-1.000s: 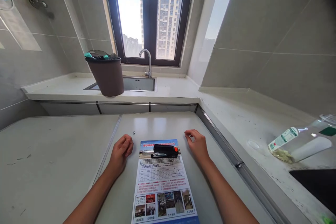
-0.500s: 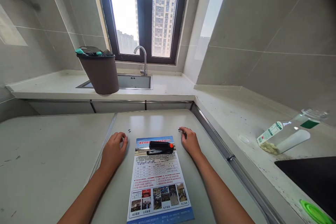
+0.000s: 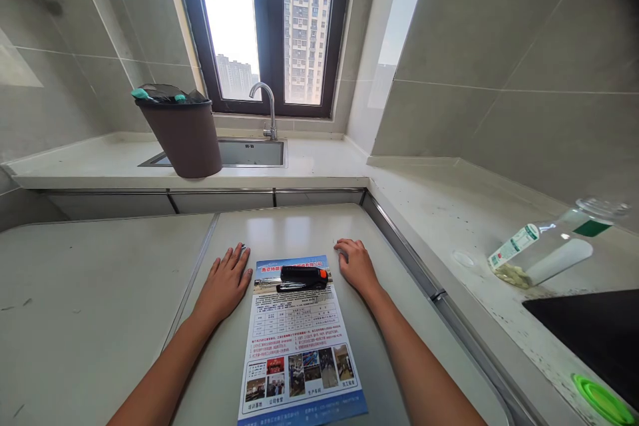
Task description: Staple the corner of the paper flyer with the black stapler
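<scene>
My left hand (image 3: 227,283) lies flat and open on the white tabletop, fingers spread. Its fingertips rest over a tiny metallic piece (image 3: 243,247), mostly hidden beneath them. Opposite, my right hand (image 3: 357,266) is closed, its fingers curled down at the table; what sits under the fingertips is too small to make out. Between both hands is a printed leaflet (image 3: 299,329) with red headings, tables and photos. A black stapler (image 3: 303,277) with an orange-red end lies sideways across its upper part, touched by neither hand.
Behind the table runs a white counter with a sink (image 3: 254,154), a faucet (image 3: 271,110) and a brown bin (image 3: 187,140) at its edge. On the right counter are a tilted clear bottle (image 3: 549,249), a black panel (image 3: 594,326) and a green ring-shaped item (image 3: 602,398).
My left hand has gone from curled beside the small metallic piece to flat, fingers covering it. My right fingers have drawn in over the small pieces there. The view has shifted slightly.
</scene>
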Action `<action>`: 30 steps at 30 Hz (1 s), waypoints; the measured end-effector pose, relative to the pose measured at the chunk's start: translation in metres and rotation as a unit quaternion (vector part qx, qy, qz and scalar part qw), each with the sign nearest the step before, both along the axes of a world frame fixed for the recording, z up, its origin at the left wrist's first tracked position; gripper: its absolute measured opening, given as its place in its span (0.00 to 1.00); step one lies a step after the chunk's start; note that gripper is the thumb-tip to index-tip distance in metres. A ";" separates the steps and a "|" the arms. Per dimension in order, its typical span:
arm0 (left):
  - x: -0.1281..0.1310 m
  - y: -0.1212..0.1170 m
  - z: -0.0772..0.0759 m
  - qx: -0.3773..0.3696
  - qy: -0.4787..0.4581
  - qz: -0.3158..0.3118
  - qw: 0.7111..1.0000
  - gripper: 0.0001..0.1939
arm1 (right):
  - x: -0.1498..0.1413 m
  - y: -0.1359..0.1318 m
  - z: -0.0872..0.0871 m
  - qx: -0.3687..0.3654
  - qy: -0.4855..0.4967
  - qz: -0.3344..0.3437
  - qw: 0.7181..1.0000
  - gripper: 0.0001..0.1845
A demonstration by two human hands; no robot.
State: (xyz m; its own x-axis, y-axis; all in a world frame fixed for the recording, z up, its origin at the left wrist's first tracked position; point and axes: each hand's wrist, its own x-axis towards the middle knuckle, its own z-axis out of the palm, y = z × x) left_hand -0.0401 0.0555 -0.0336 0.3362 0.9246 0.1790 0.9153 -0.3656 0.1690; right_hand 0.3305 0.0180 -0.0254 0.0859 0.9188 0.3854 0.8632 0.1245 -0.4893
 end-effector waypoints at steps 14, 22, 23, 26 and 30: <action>0.002 -0.001 0.019 0.066 -0.091 -0.003 0.994 0.13 | -0.002 -0.001 0.002 0.023 0.000 0.040 0.999 0.19; 0.001 0.003 0.004 0.077 -0.092 -0.003 0.993 0.21 | -0.005 0.000 0.003 0.024 0.007 0.053 0.998 0.17; 0.001 0.003 0.003 0.071 -0.083 -0.010 0.994 0.22 | -0.008 0.000 0.006 0.041 0.021 0.057 0.997 0.16; 0.000 0.001 0.007 0.062 -0.082 -0.020 0.995 0.19 | -0.021 -0.007 0.017 0.088 0.069 0.083 0.990 0.13; 0.001 -0.001 0.016 0.056 -0.099 -0.027 0.993 0.12 | -0.043 -0.020 0.029 0.097 0.120 0.209 0.966 0.13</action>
State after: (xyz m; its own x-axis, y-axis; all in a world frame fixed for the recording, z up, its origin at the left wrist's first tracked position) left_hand -0.0396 0.0546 -0.0179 0.3330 0.8766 0.3475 0.8469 -0.4400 0.2985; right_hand 0.2875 -0.0016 0.0036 -0.1673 0.8050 0.5692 0.5822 0.5466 -0.6019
